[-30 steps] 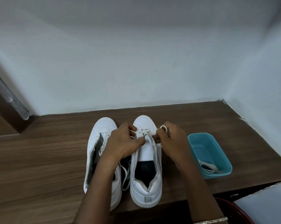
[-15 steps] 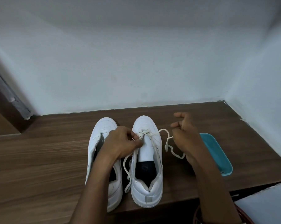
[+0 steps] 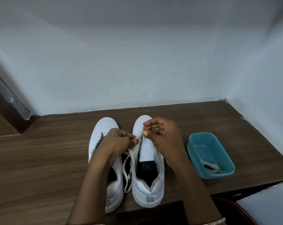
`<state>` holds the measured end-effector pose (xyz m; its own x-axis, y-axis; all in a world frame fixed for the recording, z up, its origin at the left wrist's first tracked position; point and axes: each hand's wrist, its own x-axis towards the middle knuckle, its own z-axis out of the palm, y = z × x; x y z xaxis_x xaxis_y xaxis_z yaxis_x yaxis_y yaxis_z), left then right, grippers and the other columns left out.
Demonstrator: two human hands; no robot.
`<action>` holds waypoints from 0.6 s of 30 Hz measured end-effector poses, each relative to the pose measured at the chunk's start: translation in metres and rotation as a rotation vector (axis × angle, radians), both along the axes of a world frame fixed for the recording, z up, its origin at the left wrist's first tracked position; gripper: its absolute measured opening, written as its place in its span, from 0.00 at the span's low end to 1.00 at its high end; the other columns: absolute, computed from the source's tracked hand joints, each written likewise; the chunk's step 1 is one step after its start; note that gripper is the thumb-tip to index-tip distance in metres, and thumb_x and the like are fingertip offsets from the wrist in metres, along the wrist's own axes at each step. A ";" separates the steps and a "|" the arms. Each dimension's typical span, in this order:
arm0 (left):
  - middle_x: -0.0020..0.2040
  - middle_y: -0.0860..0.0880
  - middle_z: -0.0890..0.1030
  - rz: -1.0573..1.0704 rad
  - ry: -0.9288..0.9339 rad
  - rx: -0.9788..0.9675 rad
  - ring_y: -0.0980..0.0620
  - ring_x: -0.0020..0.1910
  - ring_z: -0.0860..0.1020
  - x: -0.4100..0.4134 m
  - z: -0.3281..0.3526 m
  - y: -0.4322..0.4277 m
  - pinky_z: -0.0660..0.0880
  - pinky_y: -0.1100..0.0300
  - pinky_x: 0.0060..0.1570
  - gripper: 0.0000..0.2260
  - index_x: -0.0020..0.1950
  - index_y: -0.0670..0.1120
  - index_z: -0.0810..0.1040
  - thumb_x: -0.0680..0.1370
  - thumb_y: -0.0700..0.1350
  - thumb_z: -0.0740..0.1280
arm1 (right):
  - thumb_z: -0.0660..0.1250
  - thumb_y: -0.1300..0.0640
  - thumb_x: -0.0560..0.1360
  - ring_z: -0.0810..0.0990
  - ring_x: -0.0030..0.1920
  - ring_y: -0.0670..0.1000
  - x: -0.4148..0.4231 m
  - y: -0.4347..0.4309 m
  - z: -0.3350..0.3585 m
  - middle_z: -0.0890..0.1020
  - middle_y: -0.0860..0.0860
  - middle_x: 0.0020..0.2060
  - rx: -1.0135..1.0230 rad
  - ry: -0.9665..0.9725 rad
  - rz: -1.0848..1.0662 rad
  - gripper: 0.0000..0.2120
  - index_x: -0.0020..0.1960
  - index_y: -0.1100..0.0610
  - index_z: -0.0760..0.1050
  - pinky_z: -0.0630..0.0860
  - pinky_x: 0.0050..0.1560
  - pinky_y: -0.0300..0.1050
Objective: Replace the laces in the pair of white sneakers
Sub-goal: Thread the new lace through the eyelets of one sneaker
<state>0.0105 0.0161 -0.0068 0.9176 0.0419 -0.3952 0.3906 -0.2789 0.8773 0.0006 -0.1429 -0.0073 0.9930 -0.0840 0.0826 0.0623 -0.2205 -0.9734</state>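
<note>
The right hand (image 3: 163,138) is coming back in! Half a second ago it was swinging out to the right, drawing a long run of lace (image 3: 135,149) clear of the shoe. Now it is sitting over the far end of the right-hand sneaker (image 3: 147,189), thumb and forefinger pinching the lace tip just beside the toe-end eyelets. The other fingers are curling loosely above.

The left hand (image 3: 119,142) is staying put on the near-left side of the same eyelet row. It is gripping the flat lace between thumb and fingers, almost touching the right hand's pinch. Below it, slack lace is hanging in a loop down the gap between the two shoes.

I read this as one pull done and the next threading starting. This looks like early lacing, with only the far eyelets carrying lace and the tongue lying bare nearer the heel. Which eyelet the tip is aiming at is too small to tell.

The left-hand sneaker (image 3: 105,125) is sitting alongside on the wooden top (image 3: 40,159), partly hidden under the left forearm. To the right, the teal tub (image 3: 218,174) is showing fully again, with more laces (image 3: 210,166) bunched at its near end. Old or new, I cannot tell.
</note>
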 end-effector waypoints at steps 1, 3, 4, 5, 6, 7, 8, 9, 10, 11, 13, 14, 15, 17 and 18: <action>0.32 0.48 0.81 -0.003 0.000 -0.006 0.55 0.31 0.76 0.000 0.000 0.000 0.74 0.67 0.27 0.07 0.39 0.44 0.84 0.76 0.34 0.72 | 0.76 0.68 0.69 0.86 0.43 0.48 0.000 -0.001 -0.001 0.86 0.51 0.42 -0.023 0.007 -0.001 0.10 0.46 0.56 0.83 0.83 0.48 0.43; 0.32 0.48 0.81 -0.007 0.001 -0.019 0.55 0.31 0.76 0.000 -0.001 0.002 0.74 0.67 0.27 0.08 0.40 0.43 0.83 0.76 0.33 0.71 | 0.77 0.68 0.69 0.86 0.43 0.46 0.000 -0.004 -0.001 0.87 0.50 0.43 -0.041 0.032 0.008 0.11 0.46 0.55 0.84 0.82 0.50 0.43; 0.33 0.47 0.81 -0.007 0.001 -0.024 0.54 0.31 0.77 0.000 -0.001 0.002 0.75 0.67 0.27 0.08 0.39 0.43 0.83 0.76 0.33 0.70 | 0.77 0.68 0.69 0.86 0.44 0.45 0.000 -0.007 0.000 0.87 0.49 0.43 -0.057 0.047 0.013 0.10 0.46 0.56 0.84 0.82 0.50 0.43; 0.33 0.47 0.81 -0.007 0.003 -0.030 0.55 0.31 0.77 0.000 -0.002 0.003 0.75 0.66 0.27 0.09 0.39 0.43 0.83 0.76 0.33 0.70 | 0.77 0.67 0.69 0.86 0.44 0.44 0.000 -0.009 0.000 0.87 0.48 0.44 -0.084 0.062 0.012 0.10 0.47 0.56 0.85 0.82 0.51 0.42; 0.33 0.46 0.81 -0.005 0.007 -0.036 0.55 0.31 0.77 0.000 -0.002 0.003 0.75 0.66 0.27 0.09 0.39 0.43 0.83 0.76 0.32 0.70 | 0.77 0.66 0.69 0.86 0.44 0.43 0.001 -0.010 0.001 0.87 0.48 0.44 -0.116 0.075 0.005 0.10 0.49 0.56 0.85 0.82 0.51 0.41; 0.33 0.46 0.81 -0.003 0.013 -0.044 0.55 0.30 0.77 0.000 -0.002 0.004 0.75 0.66 0.27 0.09 0.40 0.43 0.83 0.77 0.32 0.70 | 0.78 0.65 0.70 0.86 0.44 0.42 0.001 -0.011 0.001 0.87 0.48 0.46 -0.146 0.081 -0.005 0.11 0.50 0.56 0.85 0.82 0.52 0.40; 0.33 0.47 0.81 0.002 0.018 -0.053 0.56 0.29 0.78 0.000 -0.002 0.004 0.75 0.66 0.27 0.09 0.40 0.43 0.83 0.77 0.32 0.69 | 0.78 0.64 0.69 0.85 0.45 0.42 0.001 -0.012 0.002 0.87 0.49 0.47 -0.180 0.082 -0.016 0.11 0.52 0.57 0.85 0.82 0.51 0.37; 0.32 0.47 0.81 0.007 0.022 -0.059 0.57 0.28 0.78 0.000 -0.002 0.004 0.75 0.66 0.27 0.09 0.39 0.42 0.83 0.77 0.31 0.69 | 0.78 0.62 0.69 0.85 0.45 0.42 0.001 -0.012 0.003 0.87 0.49 0.47 -0.227 0.078 -0.031 0.12 0.52 0.57 0.85 0.80 0.50 0.34; 0.32 0.47 0.81 0.010 0.024 -0.061 0.57 0.27 0.77 0.000 -0.002 0.004 0.75 0.66 0.26 0.09 0.39 0.42 0.83 0.77 0.31 0.69 | 0.79 0.61 0.70 0.85 0.45 0.42 0.001 -0.012 0.004 0.87 0.50 0.47 -0.288 0.068 -0.048 0.12 0.52 0.58 0.86 0.79 0.48 0.31; 0.32 0.47 0.81 0.012 0.025 -0.059 0.57 0.27 0.77 0.000 -0.002 0.003 0.75 0.66 0.26 0.09 0.40 0.42 0.83 0.77 0.31 0.70 | 0.78 0.60 0.70 0.84 0.44 0.43 0.001 -0.012 0.004 0.87 0.50 0.46 -0.353 0.056 -0.066 0.11 0.52 0.58 0.86 0.77 0.46 0.29; 0.32 0.46 0.81 0.017 0.029 -0.056 0.57 0.28 0.77 -0.001 -0.002 0.004 0.75 0.66 0.26 0.08 0.40 0.42 0.83 0.76 0.32 0.70 | 0.78 0.58 0.71 0.82 0.42 0.43 0.001 -0.010 0.005 0.87 0.50 0.44 -0.450 0.025 -0.094 0.08 0.50 0.57 0.86 0.75 0.43 0.28; 0.33 0.46 0.81 0.018 0.030 -0.055 0.56 0.29 0.77 -0.001 -0.002 0.004 0.75 0.66 0.27 0.08 0.40 0.42 0.83 0.76 0.32 0.70 | 0.77 0.58 0.72 0.82 0.41 0.43 0.001 -0.008 0.005 0.87 0.49 0.43 -0.475 0.007 -0.103 0.07 0.49 0.57 0.87 0.77 0.44 0.31; 0.34 0.46 0.81 0.019 0.032 -0.054 0.55 0.30 0.77 -0.001 -0.002 0.004 0.75 0.66 0.27 0.08 0.40 0.42 0.84 0.76 0.32 0.70 | 0.77 0.58 0.72 0.83 0.41 0.43 0.001 -0.007 0.004 0.87 0.49 0.42 -0.482 -0.013 -0.107 0.05 0.47 0.57 0.87 0.80 0.46 0.36; 0.34 0.45 0.82 0.018 0.037 -0.055 0.55 0.31 0.78 -0.001 -0.001 0.005 0.76 0.66 0.28 0.08 0.40 0.42 0.84 0.76 0.33 0.71 | 0.76 0.60 0.72 0.84 0.40 0.43 0.001 -0.005 0.003 0.87 0.48 0.40 -0.459 -0.038 -0.095 0.02 0.45 0.56 0.87 0.81 0.48 0.41; 0.34 0.45 0.82 0.018 0.040 -0.059 0.56 0.30 0.78 -0.001 -0.001 0.005 0.75 0.66 0.27 0.07 0.40 0.42 0.84 0.76 0.33 0.71 | 0.76 0.61 0.72 0.83 0.40 0.42 0.001 -0.005 0.002 0.87 0.47 0.39 -0.443 -0.038 -0.076 0.02 0.44 0.56 0.86 0.81 0.47 0.40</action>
